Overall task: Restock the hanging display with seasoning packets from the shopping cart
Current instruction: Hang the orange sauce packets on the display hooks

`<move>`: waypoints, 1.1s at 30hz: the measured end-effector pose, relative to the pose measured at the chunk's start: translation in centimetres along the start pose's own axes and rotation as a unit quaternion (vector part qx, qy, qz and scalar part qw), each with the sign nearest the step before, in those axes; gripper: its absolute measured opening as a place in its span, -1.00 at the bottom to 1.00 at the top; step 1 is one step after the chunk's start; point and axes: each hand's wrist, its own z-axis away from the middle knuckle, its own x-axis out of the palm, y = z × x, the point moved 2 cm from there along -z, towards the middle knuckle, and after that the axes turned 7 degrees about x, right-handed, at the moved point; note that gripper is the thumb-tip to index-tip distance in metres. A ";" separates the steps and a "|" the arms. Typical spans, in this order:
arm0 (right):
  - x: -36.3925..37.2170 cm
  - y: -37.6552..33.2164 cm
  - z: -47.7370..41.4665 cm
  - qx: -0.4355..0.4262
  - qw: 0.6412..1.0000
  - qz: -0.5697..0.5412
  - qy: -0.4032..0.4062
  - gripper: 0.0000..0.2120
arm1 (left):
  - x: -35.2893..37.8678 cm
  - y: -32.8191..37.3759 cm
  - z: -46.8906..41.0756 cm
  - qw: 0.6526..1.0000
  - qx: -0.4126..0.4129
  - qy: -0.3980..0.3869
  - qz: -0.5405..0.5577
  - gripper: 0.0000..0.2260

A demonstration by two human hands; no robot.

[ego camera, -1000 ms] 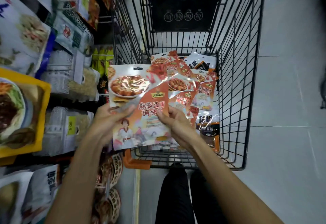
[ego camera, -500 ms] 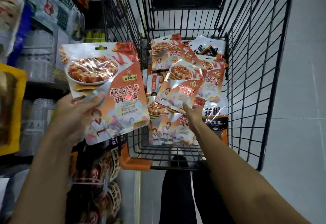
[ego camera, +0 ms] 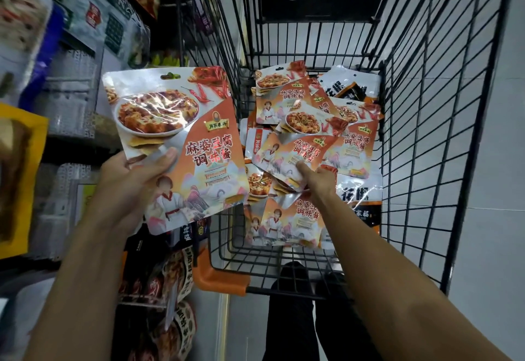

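Black wire cart [ego camera: 443,133]; hanging display [ego camera: 85,82] just left.

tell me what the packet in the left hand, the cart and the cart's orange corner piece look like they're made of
The packet in the left hand looks like glossy plastic film, possibly foil-lined: it shows bright glare and fine wrinkles. The cart looks like dark-coated metal wire, going by its thin rigid grid of bars. The orange corner piece looks like smooth moulded plastic, with a rounded, matte surface.
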 end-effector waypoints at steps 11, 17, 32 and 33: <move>-2.7 -2.3 4.1 0.028 0.995 -0.056 -0.076 -0.69 | 1.2 -0.7 0.5 0.997 -0.077 -0.004 0.010 -0.75; -4.9 -1.8 8.3 0.023 0.981 -0.081 -0.176 -0.66 | 1.6 -0.8 3.7 0.993 -0.107 -0.020 0.045 -0.63; -9.6 -8.6 25.0 -0.118 0.904 0.002 -0.410 -0.81 | -0.8 4.0 19.9 0.980 0.012 0.118 0.160 -0.78; -9.5 -8.8 26.5 -0.132 0.897 0.024 -0.421 -0.83 | -1.4 4.4 21.7 0.976 0.018 0.139 0.167 -0.79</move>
